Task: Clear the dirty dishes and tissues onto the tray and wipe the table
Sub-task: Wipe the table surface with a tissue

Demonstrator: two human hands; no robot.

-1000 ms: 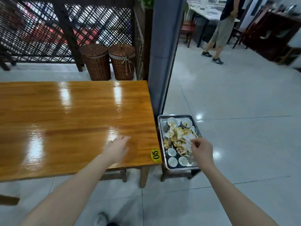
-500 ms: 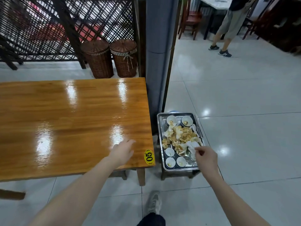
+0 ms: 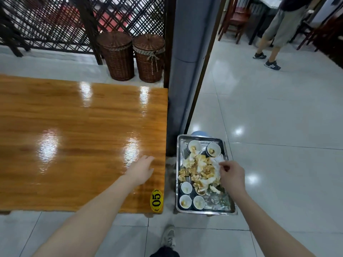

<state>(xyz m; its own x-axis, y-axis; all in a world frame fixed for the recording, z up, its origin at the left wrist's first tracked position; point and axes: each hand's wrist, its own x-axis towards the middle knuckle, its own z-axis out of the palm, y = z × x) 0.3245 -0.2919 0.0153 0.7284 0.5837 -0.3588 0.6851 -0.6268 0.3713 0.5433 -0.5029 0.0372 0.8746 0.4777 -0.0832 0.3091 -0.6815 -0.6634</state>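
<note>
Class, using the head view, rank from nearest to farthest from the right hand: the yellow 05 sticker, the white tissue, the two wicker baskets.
1. white tissue, on the tray, pinched by the right hand.
2. yellow 05 sticker, left, on the table corner.
3. wicker baskets, far beyond the table.

Left arm stretched forward, left hand (image 3: 142, 170) lying flat on the counter (image 3: 74, 136) near its right edge, fingers (image 3: 148, 159) straight; right arm out, right hand (image 3: 232, 176) knuckles up, thumb and forefinger pinching a tissue (image 3: 216, 160).

Glossy orange-brown table (image 3: 74, 127), silver tray (image 3: 204, 211), yellow-black sticker (image 3: 156, 200), brown woven baskets (image 3: 118, 56).
</note>
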